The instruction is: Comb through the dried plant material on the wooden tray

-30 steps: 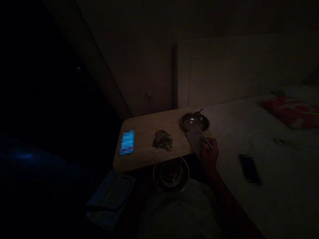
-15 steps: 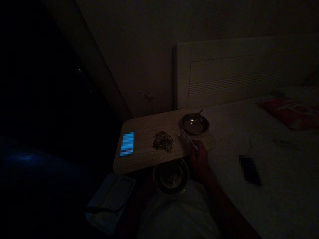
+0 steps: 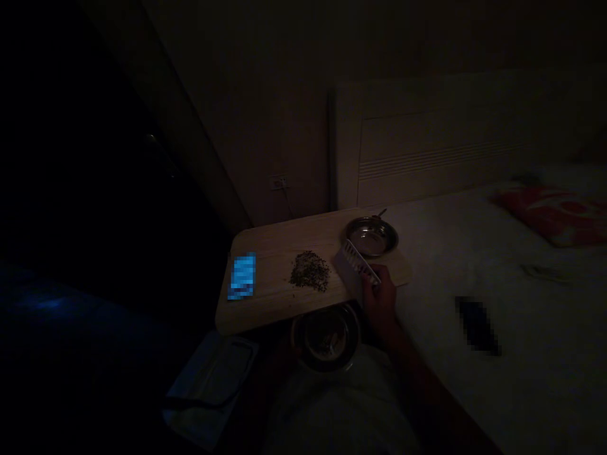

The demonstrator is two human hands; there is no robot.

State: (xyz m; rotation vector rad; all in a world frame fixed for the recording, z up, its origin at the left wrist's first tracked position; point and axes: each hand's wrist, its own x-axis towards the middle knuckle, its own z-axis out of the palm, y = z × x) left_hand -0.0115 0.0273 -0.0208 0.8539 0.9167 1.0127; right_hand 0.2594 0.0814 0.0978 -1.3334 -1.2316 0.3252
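In the dim light my right hand (image 3: 380, 297) is closed on the end of a pale flat scraper-like piece (image 3: 348, 268) with a row of slots along its upper edge. It is tilted just above or against the wooden table (image 3: 265, 243), right of a loose heap of small dark and light bits (image 3: 310, 271). Behind it stands a shiny metal bowl (image 3: 372, 237). A second round bowl (image 3: 349, 344), with some contents, is below the table's front edge, by my lap. My left hand (image 3: 290, 351) is at that bowl's left side, its fingers lost in darkness.
A lit, blurred-out screen (image 3: 242, 276) lies at the table's left. A bed (image 3: 441, 253) with a red patterned cloth (image 3: 554, 215) and a blurred dark item (image 3: 477, 325) is to the right. A pale container or bag (image 3: 213, 385) stands low on the left; a wall socket (image 3: 279, 182) is behind.
My right hand has turned the slotted piece, so its broad pale face now shows. The heap and both bowls look nearly unchanged.
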